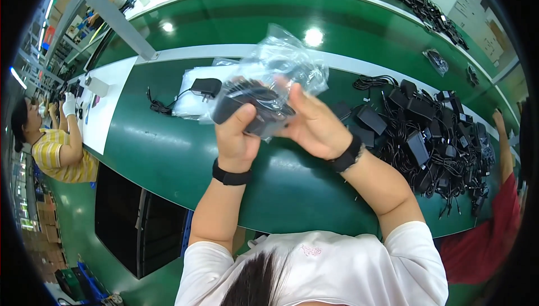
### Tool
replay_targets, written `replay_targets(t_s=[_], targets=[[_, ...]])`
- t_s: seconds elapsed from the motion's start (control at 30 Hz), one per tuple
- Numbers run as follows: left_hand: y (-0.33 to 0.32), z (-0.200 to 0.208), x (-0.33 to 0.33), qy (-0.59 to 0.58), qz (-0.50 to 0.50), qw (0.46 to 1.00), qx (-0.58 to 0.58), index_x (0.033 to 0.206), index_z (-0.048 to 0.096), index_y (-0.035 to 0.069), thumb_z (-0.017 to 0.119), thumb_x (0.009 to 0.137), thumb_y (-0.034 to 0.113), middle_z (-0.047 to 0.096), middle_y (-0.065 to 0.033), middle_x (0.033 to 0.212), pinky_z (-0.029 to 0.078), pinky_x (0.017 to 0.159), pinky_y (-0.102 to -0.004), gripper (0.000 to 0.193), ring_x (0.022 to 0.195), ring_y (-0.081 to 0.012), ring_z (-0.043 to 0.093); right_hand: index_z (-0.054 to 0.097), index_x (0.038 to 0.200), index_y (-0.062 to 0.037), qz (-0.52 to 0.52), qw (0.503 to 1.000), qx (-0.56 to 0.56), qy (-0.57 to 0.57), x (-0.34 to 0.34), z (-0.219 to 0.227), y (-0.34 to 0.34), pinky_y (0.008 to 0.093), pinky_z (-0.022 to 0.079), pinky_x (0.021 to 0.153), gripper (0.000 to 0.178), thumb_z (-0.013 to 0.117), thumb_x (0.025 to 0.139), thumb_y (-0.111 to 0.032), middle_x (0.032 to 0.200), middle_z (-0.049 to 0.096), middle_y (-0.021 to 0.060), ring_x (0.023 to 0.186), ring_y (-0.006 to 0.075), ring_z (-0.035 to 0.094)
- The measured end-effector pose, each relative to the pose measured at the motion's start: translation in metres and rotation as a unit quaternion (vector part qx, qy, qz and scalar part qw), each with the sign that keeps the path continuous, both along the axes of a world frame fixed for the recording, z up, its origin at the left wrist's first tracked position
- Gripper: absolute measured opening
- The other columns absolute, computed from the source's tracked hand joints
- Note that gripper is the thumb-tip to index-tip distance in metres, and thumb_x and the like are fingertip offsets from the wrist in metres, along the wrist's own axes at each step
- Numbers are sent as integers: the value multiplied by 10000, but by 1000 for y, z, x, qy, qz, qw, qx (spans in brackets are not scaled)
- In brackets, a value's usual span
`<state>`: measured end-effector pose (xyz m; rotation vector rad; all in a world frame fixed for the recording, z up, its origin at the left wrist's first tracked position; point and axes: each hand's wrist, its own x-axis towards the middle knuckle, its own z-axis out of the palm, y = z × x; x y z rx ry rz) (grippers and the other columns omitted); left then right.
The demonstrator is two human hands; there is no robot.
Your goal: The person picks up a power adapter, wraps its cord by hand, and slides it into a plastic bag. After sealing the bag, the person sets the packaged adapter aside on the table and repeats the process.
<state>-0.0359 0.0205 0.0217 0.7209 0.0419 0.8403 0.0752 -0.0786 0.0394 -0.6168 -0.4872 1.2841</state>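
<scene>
Over the green bench, my left hand (pixel 238 137) is closed around a black power adapter (pixel 227 104) with its coiled cable. A clear plastic bag (pixel 292 59) surrounds the adapter and billows out above it on the far side. At the bag's right side, my right hand (pixel 317 121) grips the film between thumb and fingers; some fingers are blurred or hidden behind it. Just left of the bag, another black adapter (pixel 206 87) with its cable lies on a stack of flat clear bags (pixel 188 107).
A large tangled heap of black adapters and cables (pixel 418 132) covers the bench's right side. Beyond a white ledge (pixel 185 54) runs another green surface (pixel 224 20) with more adapters. A metal post (pixel 115 11) stands at left. People are at left and right.
</scene>
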Motion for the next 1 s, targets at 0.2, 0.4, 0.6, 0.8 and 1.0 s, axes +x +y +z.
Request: replay_targets(t_s=[0.2,0.4,0.6,0.8,1.0], targets=[[4,-12,6,278,176,907,264,1236,404,-9,735,686,71,427,-106,1215,440,875,-323,647,1064,-201,487,567,1105,-33,-145,975,-41,-162,11,-11,3,296,445,814,305,476,923,-260,1025,598,54,949,172,566],[-9,0,12,204,69,954,211,1260,415,19,734,699,86,467,-129,1169,461,805,-288,649,1058,-219,494,613,867,-22,-394,573,120,-708,29,-19,3,332,503,705,166,647,707,-49,845,635,130,794,293,621],[-5,-13,9,239,125,920,283,809,611,-27,581,837,54,565,-96,1086,417,837,-286,90,1078,-168,485,612,1015,-19,-306,757,42,-576,13,-24,2,332,486,768,236,542,867,-190,1019,615,105,870,248,619],[-4,-9,5,174,140,960,168,814,603,-52,573,838,62,521,-156,1184,370,901,-323,121,1157,-233,439,566,1108,-14,-18,993,-113,-13,11,-3,1,409,502,785,348,480,913,-289,1065,572,92,982,206,567],[12,-8,4,263,149,927,222,929,574,-45,569,849,112,473,-146,1228,386,876,-311,176,1143,-232,446,546,1153,-8,-102,965,-70,-232,18,-3,0,307,471,806,317,569,856,-116,1090,572,60,970,148,556]])
